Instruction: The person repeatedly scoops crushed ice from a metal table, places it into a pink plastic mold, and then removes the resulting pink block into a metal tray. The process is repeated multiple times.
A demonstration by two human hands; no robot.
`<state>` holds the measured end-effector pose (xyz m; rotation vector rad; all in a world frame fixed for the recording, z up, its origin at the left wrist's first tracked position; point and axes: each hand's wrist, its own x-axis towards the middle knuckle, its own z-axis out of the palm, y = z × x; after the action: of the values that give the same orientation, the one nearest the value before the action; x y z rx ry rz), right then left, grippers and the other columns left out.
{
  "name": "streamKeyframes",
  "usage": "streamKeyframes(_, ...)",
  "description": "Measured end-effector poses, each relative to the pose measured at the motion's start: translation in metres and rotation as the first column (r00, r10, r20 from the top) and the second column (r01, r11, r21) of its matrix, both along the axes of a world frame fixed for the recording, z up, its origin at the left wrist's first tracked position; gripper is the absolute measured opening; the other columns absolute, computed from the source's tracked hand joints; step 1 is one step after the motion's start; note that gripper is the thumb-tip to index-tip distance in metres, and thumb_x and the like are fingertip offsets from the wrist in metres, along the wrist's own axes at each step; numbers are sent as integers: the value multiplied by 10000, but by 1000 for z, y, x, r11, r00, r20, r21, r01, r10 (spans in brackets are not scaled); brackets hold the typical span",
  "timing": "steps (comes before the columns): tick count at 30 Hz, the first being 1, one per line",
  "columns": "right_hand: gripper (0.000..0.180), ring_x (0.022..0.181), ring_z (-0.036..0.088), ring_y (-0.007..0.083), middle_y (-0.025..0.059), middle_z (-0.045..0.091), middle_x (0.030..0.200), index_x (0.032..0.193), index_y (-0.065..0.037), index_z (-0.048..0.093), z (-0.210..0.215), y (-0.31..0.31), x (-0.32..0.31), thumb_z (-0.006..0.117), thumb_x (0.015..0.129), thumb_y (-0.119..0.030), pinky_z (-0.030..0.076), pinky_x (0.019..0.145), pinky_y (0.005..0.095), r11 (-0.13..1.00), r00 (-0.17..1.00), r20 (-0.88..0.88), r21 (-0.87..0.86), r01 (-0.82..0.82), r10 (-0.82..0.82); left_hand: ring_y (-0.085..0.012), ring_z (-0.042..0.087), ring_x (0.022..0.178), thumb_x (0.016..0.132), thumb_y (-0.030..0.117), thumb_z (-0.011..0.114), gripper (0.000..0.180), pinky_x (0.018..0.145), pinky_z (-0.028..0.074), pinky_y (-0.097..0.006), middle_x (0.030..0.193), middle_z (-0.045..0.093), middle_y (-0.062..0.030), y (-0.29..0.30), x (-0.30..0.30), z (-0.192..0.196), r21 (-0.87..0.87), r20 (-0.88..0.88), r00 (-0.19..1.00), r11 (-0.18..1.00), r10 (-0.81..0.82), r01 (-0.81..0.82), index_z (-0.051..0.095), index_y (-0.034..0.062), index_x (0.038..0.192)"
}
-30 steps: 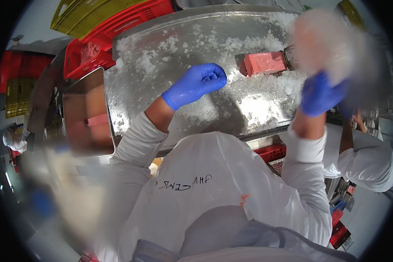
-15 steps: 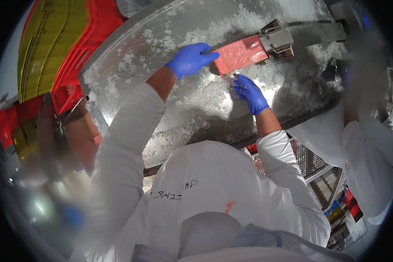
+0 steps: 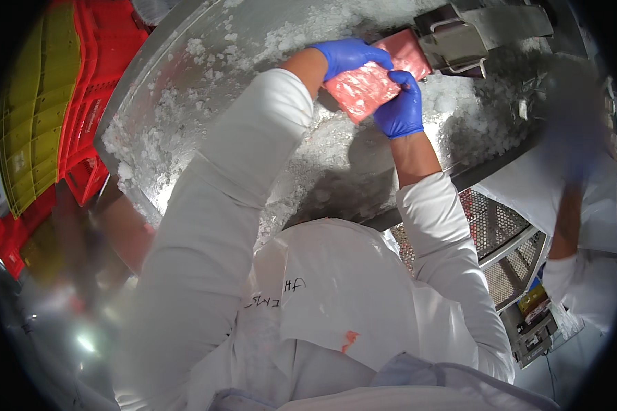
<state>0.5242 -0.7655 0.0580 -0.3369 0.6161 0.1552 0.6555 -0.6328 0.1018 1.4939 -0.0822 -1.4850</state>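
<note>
A broad steel desk (image 3: 136, 92) spreads under the hands, its metal dulled and wet, with crushed ice (image 3: 159, 154) scattered most thickly along the left edge and toward the far side, and a dark shadow falling near the close edge. Past the left edge stand red crates (image 3: 103, 75), at least two, and one large yellow-green crate (image 3: 34, 103) outside them; what lies lower there is blurred. Below the near edge, toward the right, shows a perforated metal platform (image 3: 490, 226), and one other person in white (image 3: 593, 288) is close by. On the desk there is one pink block (image 3: 358, 91), wrapped in shiny film, well in from the near edge and toward the far side — its far right end meets or nearly meets a metal holder (image 3: 452, 41) with wire loops. Two blue-gloved hands are on the block: the left hand (image 3: 353, 58) over its far long side, the right hand (image 3: 401, 113) at its near side, thumb across the top. The grip of both is clamped on it; whether it is lifted I cannot tell.
</note>
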Motion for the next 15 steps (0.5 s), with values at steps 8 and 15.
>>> streamKeyframes(8,613,1233,646,374,189,648,1357,1374,-9,562,41,28,-27,554,810,-251,505,1095,506,990,980,-182,-107,-95,74,-254,613,1018,775,427,715,542,885,508,-369,1166,645,-145,29,-24,-4,-42,156,987,998,-47,54,684,63,1175)
streamKeyframes(15,527,1206,677,283,147,697,1297,1315,8,603,42,73,-59,534,883,-286,538,1040,396,981,959,-226,-55,-186,170,-242,613,1011,797,443,715,496,891,499,-376,1113,666,-136,88,-57,13,-10,148,988,999,48,-47,717,58,1109)
